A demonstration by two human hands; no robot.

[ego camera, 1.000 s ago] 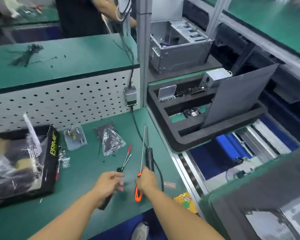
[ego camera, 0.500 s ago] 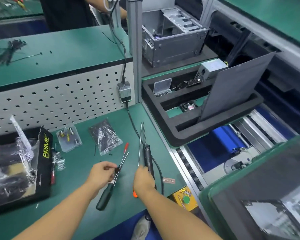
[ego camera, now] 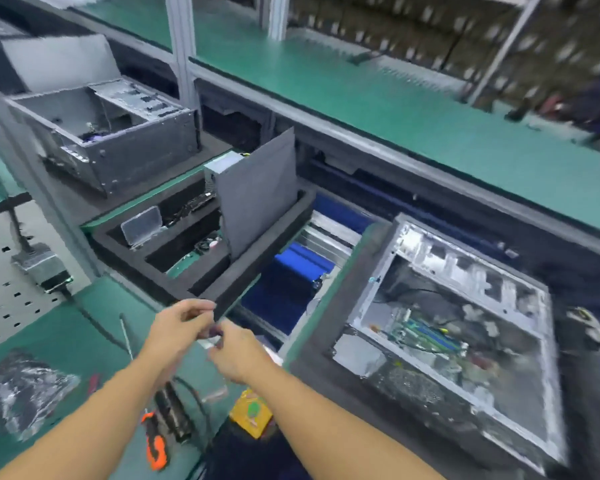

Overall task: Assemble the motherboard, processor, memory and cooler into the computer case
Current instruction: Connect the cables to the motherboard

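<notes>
Hands: left hand [ego camera: 177, 329] and right hand [ego camera: 239, 355] are being held fingertip to fingertip above the bench [ego camera: 84, 337] edge. Something small and dark is seemingly being pinched between them, but blur is keeping the grip, grasping or released, from being told.

Risk, as judged: a small part is liable to being dropped into the conveyor gap [ego camera: 284, 282] at one o'clock of the hands if it is being passed loosely across.

Computer case [ego camera: 357, 358] is being kept at three o'clock of the hands, lying open side up on a dark mat [ego camera: 326, 382]. Its silver-grey frame and the motherboard [ego camera: 426, 336] inside, green with blue slots, are being smeared by blur.

Orange-handled screwdriver [ego camera: 155, 445] is being left at six o'clock.
</notes>
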